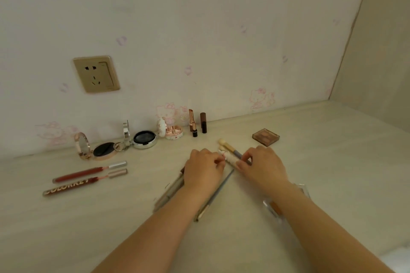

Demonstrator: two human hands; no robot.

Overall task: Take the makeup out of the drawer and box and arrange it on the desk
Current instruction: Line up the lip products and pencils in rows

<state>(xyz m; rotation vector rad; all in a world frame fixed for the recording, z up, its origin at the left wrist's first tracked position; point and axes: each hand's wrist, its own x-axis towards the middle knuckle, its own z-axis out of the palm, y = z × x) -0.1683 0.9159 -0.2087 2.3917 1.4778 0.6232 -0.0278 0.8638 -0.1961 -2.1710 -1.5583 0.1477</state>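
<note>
while both hands sit mid-desk, the left hand [203,167] and right hand [263,165] are curled in close together on a small cream stick [229,159], fingertips pinching it from either end; what the stick is i cannot tell, most of it is covered by fingers. just behind it two sponge-tip applicators [228,147] lie on the desk [332,162], lower shafts hidden under the right hand. a grey-blue pencil [219,188] runs diagonally between the wrists, its near end hidden by the left forearm. under the left wrist more pencil-like sticks [169,193] lie side by side, count unclear, partly covered. under the right forearm a clear plastic case [274,207] shows only at its edges, contents blurred. arranged along the wall: open rose-gold compact [97,147] with mirror up, open silver cushion compact [143,138], open white-and-pink compact [172,131], then an uncapped lipstick [192,123] and a brown lipstick tube [203,122], both upright and just beside each other. a brown eyeshadow palette [265,137] lies flat to the right, apart from the rest. front left, two red lip gloss tubes [88,176] lie side by side, the near one lettered, last characters hard to read. a wall socket [96,74] sits above the compacts. drawer and box are out of frame.
</note>
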